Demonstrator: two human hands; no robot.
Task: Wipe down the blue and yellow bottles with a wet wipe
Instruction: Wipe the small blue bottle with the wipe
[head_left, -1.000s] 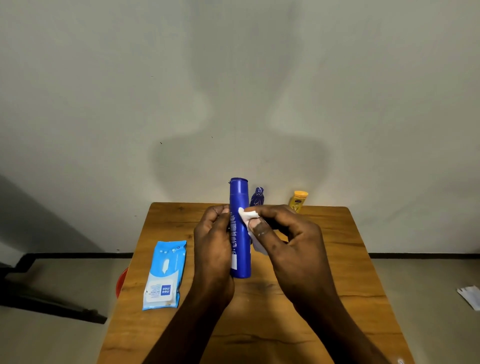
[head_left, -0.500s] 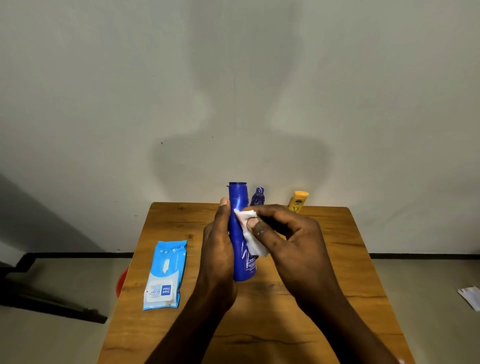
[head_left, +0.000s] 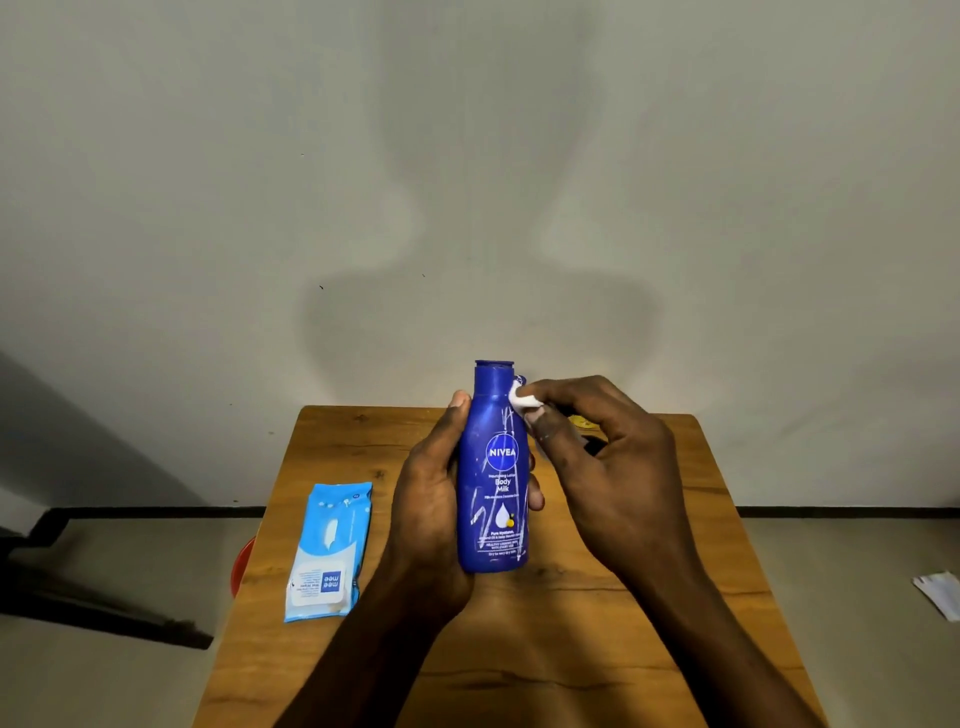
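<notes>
1. The blue bottle (head_left: 494, 467) is upright and held up over the middle of the wooden table (head_left: 675, 597), label facing the camera. You can read "NIVEA" and "Body Milk" on it, and there are thin white scribbly streaks across the front.
2. The left hand (head_left: 431, 499) grips the bottle from its left side. The thumb runs up along the edge near the shoulder, and the other fingers curl round the back, with a couple of fingertips (head_left: 535, 499) poking out on the right edge.
3. The right hand (head_left: 602, 462) has its thumb and forefinger pressed together, pinching a small bunched-up white wipe (head_left: 524, 399). The wipe touches the bottle's upper right shoulder, just under the cap.
4. The rest of the right hand's fingers are curled in loosely behind the pinch.
5. The yellow bottle (head_left: 581, 422) sits at the far edge of the table. It's mostly hidden behind the right hand, just a sliver of yellow showing, so I can't tell how it's standing.
6. A light blue pack of wet wipes (head_left: 328, 551) lies flat on the left side of the table, well apart from the hands.
7. Something red (head_left: 244, 564) peeks out below the table's left edge, can't tell what. A bit of white paper (head_left: 940, 592) lies on the floor at far right.
</notes>
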